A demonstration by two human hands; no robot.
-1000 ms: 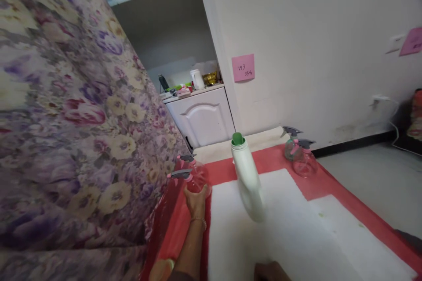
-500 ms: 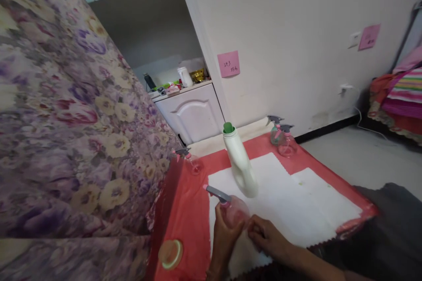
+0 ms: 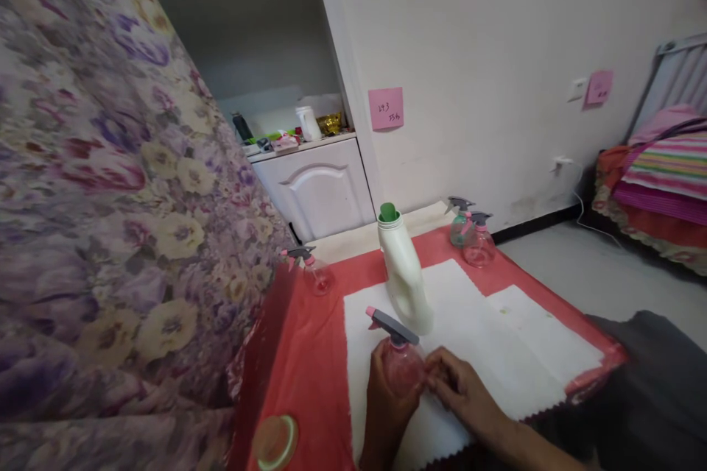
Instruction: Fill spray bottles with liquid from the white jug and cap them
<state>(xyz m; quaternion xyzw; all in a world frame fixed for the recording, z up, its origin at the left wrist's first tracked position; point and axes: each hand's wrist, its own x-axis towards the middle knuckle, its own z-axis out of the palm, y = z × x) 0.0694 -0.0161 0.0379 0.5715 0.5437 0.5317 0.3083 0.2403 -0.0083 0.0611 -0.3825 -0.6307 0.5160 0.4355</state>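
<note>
- Flowered curtain [image 3: 138, 235] along the left, pale wall [image 3: 486, 88] behind, red-covered table [image 3: 317, 353] below; head view only.
- Head view, grip: left hand [image 3: 384, 403] wrapped around the body of a pink spray bottle [image 3: 406, 368], over the near part of the white cloth [image 3: 480, 338], toward the table's near edge. Cannot tell whether lifted or resting on cloth.
- Key relation: bottle between both hands, left hand the nearer by full contact; right hand [image 3: 458, 383] close against the right side, fingers bunched. Cannot tell whether pinching anything or only touching.
- Long axis roughly upright, grey trigger head uppermost, nozzle toward the table's far left corner.
- Beyond the grip, mid-cloth: pale jug [image 3: 406, 276], upright, green piece at mouth.
- Far left corner: second pink bottle [image 3: 319, 278]. Far right corner: green bottle [image 3: 457, 232] and clear pink bottle [image 3: 479, 249], close together. Near left corner: round container [image 3: 276, 443].
- Against one second ago: held bottle brought from beside the left edge to over the cloth; right hand up from the bottom of view to the bottle's side. Jug unmoved. Against half a second ago: much the same hold.
</note>
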